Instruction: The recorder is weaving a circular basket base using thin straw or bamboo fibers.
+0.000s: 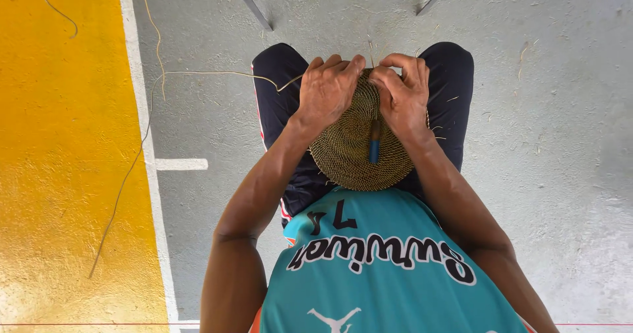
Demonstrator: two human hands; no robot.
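A round woven disc [353,151], coiled from thin brown fibre, rests on the person's lap, between the knees and against the teal shirt [389,267]. It is flat or only slightly dished; nothing lies in it. A blue-handled tool [374,145] sits over its middle, handle pointing toward the body; whether its tip is pushed into the weave cannot be told.

The left hand [328,89] grips the disc's far rim, fingers curled over the edge. The right hand [402,92] is clenched on the same rim just beside it, fingertips pinching at the weave, the knuckles of both hands nearly touching.

A long pale strand [217,74] runs from under the left hand out across the grey floor [541,142] and trails down over the white line [142,128] onto the yellow paint [59,161]. Short fibre scraps lie scattered on the floor. Two dark metal legs [249,3] stand beyond the knees.
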